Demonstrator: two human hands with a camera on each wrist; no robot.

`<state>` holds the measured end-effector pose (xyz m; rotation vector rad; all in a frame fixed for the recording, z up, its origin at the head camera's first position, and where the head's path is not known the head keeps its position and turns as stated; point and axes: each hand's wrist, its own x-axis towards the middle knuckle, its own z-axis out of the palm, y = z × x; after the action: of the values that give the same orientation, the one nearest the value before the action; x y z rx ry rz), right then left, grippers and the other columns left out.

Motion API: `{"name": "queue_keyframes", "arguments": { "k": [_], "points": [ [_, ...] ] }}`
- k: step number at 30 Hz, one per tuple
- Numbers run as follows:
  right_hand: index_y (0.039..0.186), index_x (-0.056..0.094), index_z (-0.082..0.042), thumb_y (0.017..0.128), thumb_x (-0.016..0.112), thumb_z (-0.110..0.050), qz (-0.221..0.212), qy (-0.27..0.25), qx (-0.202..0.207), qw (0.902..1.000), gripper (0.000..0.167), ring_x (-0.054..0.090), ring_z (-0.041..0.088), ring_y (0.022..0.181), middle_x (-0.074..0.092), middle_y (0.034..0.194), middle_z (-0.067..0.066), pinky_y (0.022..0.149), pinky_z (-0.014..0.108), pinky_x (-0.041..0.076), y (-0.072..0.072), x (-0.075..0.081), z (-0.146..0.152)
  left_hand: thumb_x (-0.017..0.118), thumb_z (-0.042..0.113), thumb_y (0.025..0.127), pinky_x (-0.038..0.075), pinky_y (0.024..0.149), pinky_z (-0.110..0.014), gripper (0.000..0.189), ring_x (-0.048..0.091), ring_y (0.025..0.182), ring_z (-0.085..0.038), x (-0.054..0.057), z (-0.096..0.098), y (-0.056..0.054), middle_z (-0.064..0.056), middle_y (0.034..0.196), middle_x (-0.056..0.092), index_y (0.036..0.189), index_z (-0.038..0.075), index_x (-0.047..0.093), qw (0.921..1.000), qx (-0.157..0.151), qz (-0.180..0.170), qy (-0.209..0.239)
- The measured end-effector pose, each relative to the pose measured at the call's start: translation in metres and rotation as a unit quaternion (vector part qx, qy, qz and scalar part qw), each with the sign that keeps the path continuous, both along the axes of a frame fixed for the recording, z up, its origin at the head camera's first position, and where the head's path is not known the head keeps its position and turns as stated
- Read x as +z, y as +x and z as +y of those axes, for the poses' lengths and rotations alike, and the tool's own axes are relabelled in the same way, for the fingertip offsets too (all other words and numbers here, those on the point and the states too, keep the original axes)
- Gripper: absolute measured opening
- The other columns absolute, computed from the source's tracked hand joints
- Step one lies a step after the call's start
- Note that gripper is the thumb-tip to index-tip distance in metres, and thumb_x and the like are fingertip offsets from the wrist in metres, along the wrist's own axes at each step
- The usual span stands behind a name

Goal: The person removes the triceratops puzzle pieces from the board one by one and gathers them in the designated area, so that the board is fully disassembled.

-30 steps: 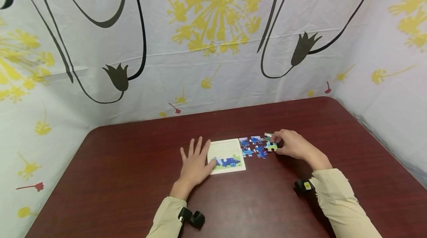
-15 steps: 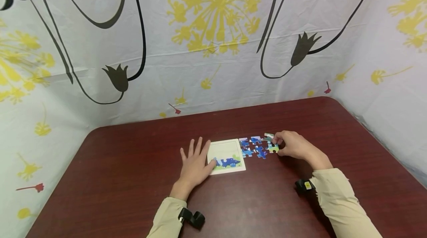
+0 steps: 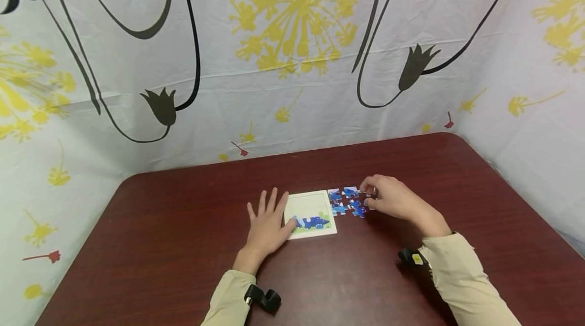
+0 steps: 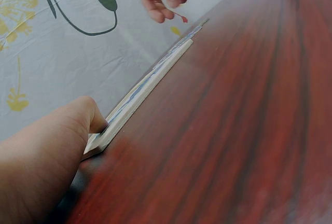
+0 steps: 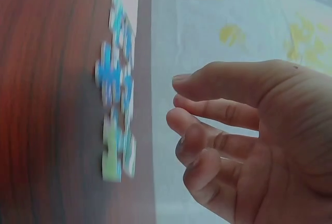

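Note:
My left hand [image 3: 266, 232] lies spread on the table, with its thumb on the left edge of a pale puzzle tray [image 3: 307, 203]. Blue and green jigsaw pieces [image 3: 316, 222] fill the tray's lower part; its upper part is bare. Several loose blue jigsaw pieces [image 3: 357, 208] lie flat just right of the tray. Above the right end of this group hovers my right hand [image 3: 395, 200], fingers loosely bent and holding nothing. It hides the rightmost pieces in the head view. In the right wrist view, a green-ended piece [image 5: 110, 156] lies apart from the fingertips [image 5: 181, 120].
The dark red wooden table [image 3: 183, 245] extends around the tray and backs onto a white cloth [image 3: 292, 107] with flower prints. Black wrist cameras [image 3: 262, 299] sit at both beige sleeves [image 3: 466, 270].
My right hand has let go of the green-edged piece at the right end, risen and shifted slightly left over the loose pieces. My left hand and the tray have stayed put.

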<state>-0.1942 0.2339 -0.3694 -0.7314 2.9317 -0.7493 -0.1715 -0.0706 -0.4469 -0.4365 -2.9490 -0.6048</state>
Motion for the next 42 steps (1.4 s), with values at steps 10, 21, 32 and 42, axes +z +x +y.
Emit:
{"name": "queue_keyframes", "arguments": {
  "k": [10,21,32,42],
  "points": [
    [0.091,0.064,-0.005,0.080,0.067,-0.008,0.039,0.009,0.092,0.9950,0.011,0.059,0.018,0.079,0.062,0.085,0.001,0.069,0.034,0.048,0.013,0.001,-0.055,0.048,0.047,0.087,-0.002,0.100,-0.066,0.070,0.005,0.140,-0.035,0.000,-0.001,-0.002,-0.012,0.153,0.017,0.148,0.018,0.029,0.9999,0.004,-0.002,-0.009],
    [0.094,0.062,-0.005,0.078,0.072,-0.018,-0.053,0.064,0.091,0.9924,0.023,0.045,0.015,0.067,0.050,0.080,0.000,0.061,0.033,0.040,0.018,-0.012,-0.125,0.047,0.046,0.089,-0.003,0.100,-0.066,0.068,0.003,0.140,-0.035,-0.002,-0.002,-0.001,-0.012,0.153,0.016,0.148,0.018,0.028,0.9999,0.002,-0.010,-0.007],
    [0.092,0.060,-0.006,0.082,0.069,-0.010,-0.033,-0.003,0.108,0.9936,0.014,0.045,0.012,0.063,0.051,0.072,-0.001,0.060,0.030,0.040,0.015,-0.028,-0.126,0.035,0.039,0.097,-0.005,0.101,-0.065,0.055,0.002,0.140,-0.033,0.002,0.003,-0.002,-0.009,0.153,0.016,0.148,0.018,0.029,0.9998,0.003,-0.018,0.003],
    [0.089,0.055,-0.009,0.081,0.068,-0.008,-0.013,-0.010,0.125,0.9920,0.015,0.042,0.009,0.055,0.045,0.060,-0.006,0.054,0.027,0.038,0.012,-0.032,-0.127,0.033,0.030,0.100,-0.002,0.101,-0.066,0.048,0.006,0.139,-0.035,0.003,0.001,-0.001,-0.011,0.152,0.020,0.146,0.016,0.033,1.0000,0.007,-0.004,0.004]
  ]
}}
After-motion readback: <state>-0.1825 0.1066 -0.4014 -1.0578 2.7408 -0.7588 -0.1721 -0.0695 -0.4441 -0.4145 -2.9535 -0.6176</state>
